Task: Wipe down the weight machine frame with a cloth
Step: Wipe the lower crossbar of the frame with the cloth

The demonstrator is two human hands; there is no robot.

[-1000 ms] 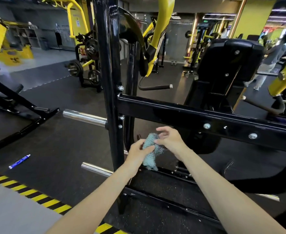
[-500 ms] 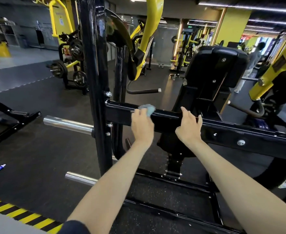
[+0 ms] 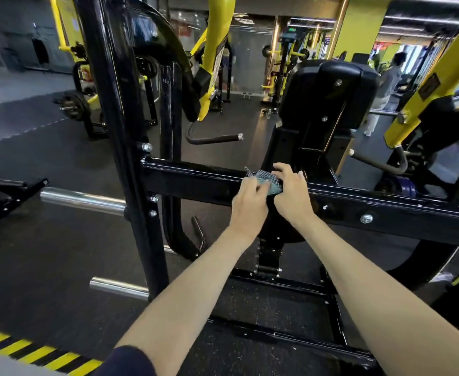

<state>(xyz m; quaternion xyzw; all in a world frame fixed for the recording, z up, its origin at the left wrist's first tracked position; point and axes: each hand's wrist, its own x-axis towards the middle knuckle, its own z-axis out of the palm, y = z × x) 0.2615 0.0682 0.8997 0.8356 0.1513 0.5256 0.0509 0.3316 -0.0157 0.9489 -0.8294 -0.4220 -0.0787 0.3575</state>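
Meeting now, the left grip and the right grip, apart half a second ago, both hold the cloth, bunched between them on the crossbar. They are probably refolding it before the next stretch.

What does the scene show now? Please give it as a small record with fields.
cloth: teal mesh cloth, bunched on the black horizontal steel crossbar
left hand: holds the cloth against the crossbar
right hand: touches the cloth from the right; grip unclear
nearby: chrome round peg left of the black upright post
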